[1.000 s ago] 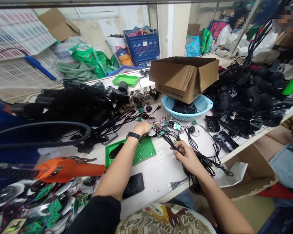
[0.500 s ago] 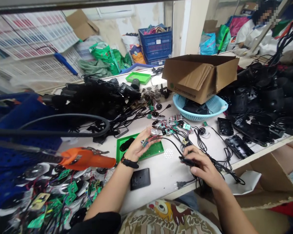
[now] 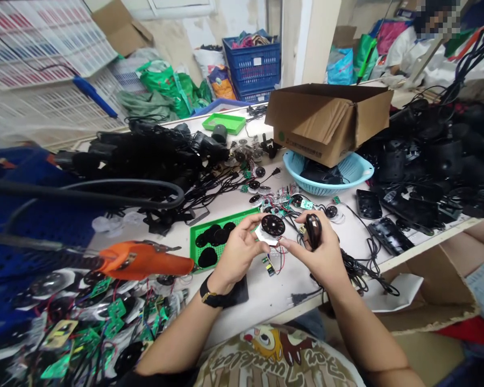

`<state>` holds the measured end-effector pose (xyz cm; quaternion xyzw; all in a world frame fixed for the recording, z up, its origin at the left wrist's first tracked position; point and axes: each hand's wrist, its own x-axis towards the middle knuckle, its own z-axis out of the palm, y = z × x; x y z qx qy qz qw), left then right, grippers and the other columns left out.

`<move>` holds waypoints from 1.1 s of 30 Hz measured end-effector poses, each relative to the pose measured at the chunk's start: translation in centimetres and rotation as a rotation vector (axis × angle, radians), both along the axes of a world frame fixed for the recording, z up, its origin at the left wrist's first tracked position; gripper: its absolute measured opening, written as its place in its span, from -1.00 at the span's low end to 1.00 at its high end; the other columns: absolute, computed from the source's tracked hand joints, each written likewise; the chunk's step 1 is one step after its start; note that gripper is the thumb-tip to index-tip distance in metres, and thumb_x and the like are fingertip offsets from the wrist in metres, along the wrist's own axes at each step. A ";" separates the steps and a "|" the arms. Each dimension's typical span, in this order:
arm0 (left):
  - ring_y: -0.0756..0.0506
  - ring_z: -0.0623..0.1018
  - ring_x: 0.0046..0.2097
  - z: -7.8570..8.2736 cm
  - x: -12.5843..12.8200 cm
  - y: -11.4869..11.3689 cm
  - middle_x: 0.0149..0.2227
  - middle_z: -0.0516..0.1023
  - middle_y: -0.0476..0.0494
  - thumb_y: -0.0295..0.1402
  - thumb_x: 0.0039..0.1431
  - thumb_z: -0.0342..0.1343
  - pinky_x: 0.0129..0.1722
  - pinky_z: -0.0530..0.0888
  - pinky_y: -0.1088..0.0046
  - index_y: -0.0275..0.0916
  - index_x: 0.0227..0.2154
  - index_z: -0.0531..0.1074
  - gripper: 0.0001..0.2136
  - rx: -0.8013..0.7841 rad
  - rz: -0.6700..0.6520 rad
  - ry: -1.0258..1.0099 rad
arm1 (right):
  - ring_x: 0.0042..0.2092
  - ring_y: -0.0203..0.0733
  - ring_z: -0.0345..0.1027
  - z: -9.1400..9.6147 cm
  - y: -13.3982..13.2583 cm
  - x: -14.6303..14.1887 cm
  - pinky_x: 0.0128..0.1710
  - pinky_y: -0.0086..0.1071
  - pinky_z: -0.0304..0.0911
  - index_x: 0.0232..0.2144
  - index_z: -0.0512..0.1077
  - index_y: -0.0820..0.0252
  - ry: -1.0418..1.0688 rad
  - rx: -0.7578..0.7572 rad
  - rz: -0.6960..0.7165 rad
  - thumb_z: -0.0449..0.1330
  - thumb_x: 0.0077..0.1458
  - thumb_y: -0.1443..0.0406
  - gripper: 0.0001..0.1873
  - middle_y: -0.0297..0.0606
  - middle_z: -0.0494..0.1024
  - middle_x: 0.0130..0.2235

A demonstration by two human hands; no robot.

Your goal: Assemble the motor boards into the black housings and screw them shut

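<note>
Over the bench, my left hand (image 3: 246, 244) pinches a white housing with a round black slotted disc (image 3: 272, 226) facing up. A small circuit board (image 3: 268, 265) dangles from it on thin red and dark wires. My right hand (image 3: 321, 244) has its thumb at the right side of the disc piece, while its fingers wrap round a bundled black cable (image 3: 313, 231). Behind my left wrist lies a green tray (image 3: 193, 236) with several black round pads (image 3: 206, 257). A black square plate (image 3: 237, 290) is partly hidden under my left wrist.
An orange hot-glue gun (image 3: 145, 260) lies at the left above a heap of circuit boards (image 3: 84, 338). A cardboard box (image 3: 314, 121) rests on a blue basket (image 3: 328, 185). Black housings and cables (image 3: 431, 156) crowd the right; a person (image 3: 403, 54) sits far back.
My hands have come together. The wired piece in my left hand is turned so its black disc shows, and its circuit board hangs below. My right hand has moved up with the cable.
</note>
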<state>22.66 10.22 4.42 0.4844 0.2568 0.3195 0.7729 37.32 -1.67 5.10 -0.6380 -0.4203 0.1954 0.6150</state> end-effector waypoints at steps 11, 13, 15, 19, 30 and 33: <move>-0.22 0.64 -0.30 -0.3 -1.0 0.2 -0.22 0.61 -0.26 0.09 -0.20 0.52 -0.33 0.60 0.29 -0.28 -0.14 0.59 -0.35 -0.177 -0.193 -0.062 | -0.19 -0.08 0.42 1.6 1.9 -0.2 -0.17 -0.23 0.28 -0.32 0.44 0.09 -0.324 0.086 -0.123 0.38 0.24 0.01 -0.66 -0.27 0.51 -0.25; -0.23 0.64 -0.32 -0.5 -1.1 0.1 -0.24 0.61 -0.26 0.11 -0.20 0.51 -0.35 0.59 0.28 -0.29 -0.13 0.59 -0.34 -0.203 -0.214 -0.079 | -0.18 -0.09 0.42 1.9 1.9 -0.3 -0.17 -0.24 0.28 -0.32 0.44 0.10 -0.315 0.087 -0.111 0.37 0.25 0.01 -0.66 -0.26 0.51 -0.24; -0.24 0.64 -0.34 -0.8 -1.2 0.1 -0.29 0.60 -0.24 0.13 -0.20 0.50 -0.36 0.59 0.28 -0.30 -0.12 0.58 -0.31 -0.215 -0.231 -0.089 | -0.16 -0.09 0.42 2.2 1.9 -0.5 -0.16 -0.25 0.28 -0.32 0.44 0.10 -0.307 0.098 -0.098 0.36 0.25 0.01 -0.67 -0.26 0.51 -0.23; -0.20 0.63 -0.39 -1.2 -1.4 0.2 -0.47 0.53 -0.11 0.13 -0.14 0.48 -0.37 0.60 0.33 -0.33 -0.08 0.54 -0.30 -0.198 -0.292 -0.149 | -0.16 -0.11 0.42 2.3 1.7 -0.6 -0.16 -0.27 0.28 -0.31 0.45 0.11 -0.315 0.123 -0.087 0.39 0.23 0.04 -0.68 -0.29 0.50 -0.23; -0.15 0.64 -0.29 -1.8 -1.4 0.5 -0.22 0.63 -0.19 0.15 -0.10 0.45 -0.29 0.61 0.36 -0.26 -0.03 0.57 -0.32 -0.207 -0.301 -0.205 | -0.11 -0.15 0.40 2.0 1.3 -0.6 -0.07 -0.30 0.30 -0.25 0.46 0.11 -0.329 0.166 -0.050 0.46 0.19 0.14 -0.72 -0.33 0.47 -0.19; -0.12 0.60 -0.16 -1.9 -2.4 0.9 -0.15 0.62 -0.17 0.05 -0.19 0.55 -0.11 0.55 0.41 -0.25 -0.04 0.59 -0.32 -0.093 -0.182 -0.141 | 0.01 -0.07 0.40 0.7 -0.3 -0.4 0.07 -0.21 0.31 -0.14 0.47 0.08 -0.299 0.114 0.031 0.41 0.23 0.09 -0.71 -0.23 0.43 -0.05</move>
